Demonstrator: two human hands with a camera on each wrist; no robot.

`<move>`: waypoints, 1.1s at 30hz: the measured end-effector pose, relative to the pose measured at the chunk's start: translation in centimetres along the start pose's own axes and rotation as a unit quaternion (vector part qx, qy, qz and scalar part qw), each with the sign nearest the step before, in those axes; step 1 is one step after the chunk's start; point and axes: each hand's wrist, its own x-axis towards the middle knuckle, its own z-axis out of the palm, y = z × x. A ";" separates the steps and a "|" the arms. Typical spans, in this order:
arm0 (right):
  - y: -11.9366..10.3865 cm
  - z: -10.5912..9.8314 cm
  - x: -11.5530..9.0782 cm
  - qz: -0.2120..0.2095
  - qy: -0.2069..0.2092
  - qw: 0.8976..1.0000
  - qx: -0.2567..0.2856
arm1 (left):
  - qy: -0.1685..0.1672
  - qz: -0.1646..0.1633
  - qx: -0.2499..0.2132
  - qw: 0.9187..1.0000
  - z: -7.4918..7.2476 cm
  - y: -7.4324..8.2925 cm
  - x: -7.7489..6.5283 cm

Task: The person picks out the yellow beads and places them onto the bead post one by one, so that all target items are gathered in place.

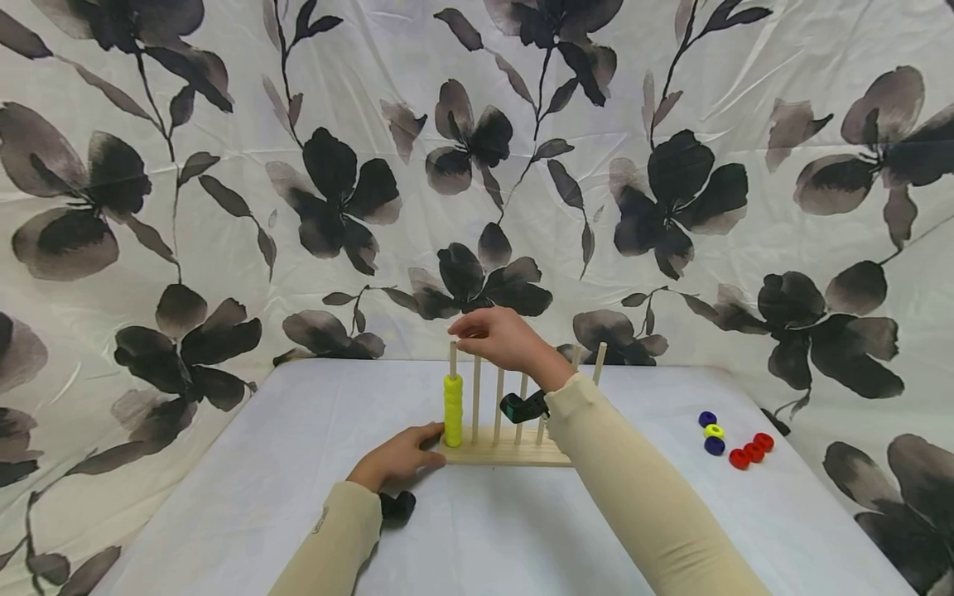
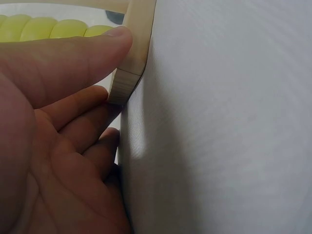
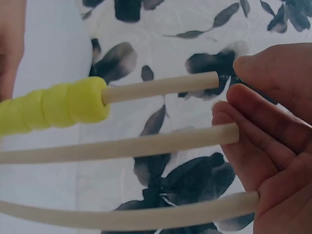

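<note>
A wooden peg rack has a flat base (image 1: 507, 451) and several upright pegs (image 3: 180, 87). Yellow beads (image 1: 453, 411) are stacked on its leftmost peg, whose top part stays bare. My left hand (image 1: 402, 457) grips the left end of the base; in the left wrist view its thumb (image 2: 73, 66) lies on top and fingers are against the end block. Over the peg tops is my right hand (image 1: 495, 338), its fingers loosely bent, holding nothing. The right wrist view has its fingertips right by the tip of the beaded peg. My right forearm hides some of the rack's right side.
On the table's right side lie loose beads: two blue (image 1: 714, 445), one yellow (image 1: 714, 431) and three red (image 1: 754, 452). A white cloth covers the table (image 1: 313, 414). Behind it hangs a flower-patterned curtain (image 1: 343, 199).
</note>
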 end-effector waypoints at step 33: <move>3.4 -3.7 -5.8 -0.015 0.083 0.996 0.019 | 0.014 0.006 0.010 1.000 0.3 -0.2 0.3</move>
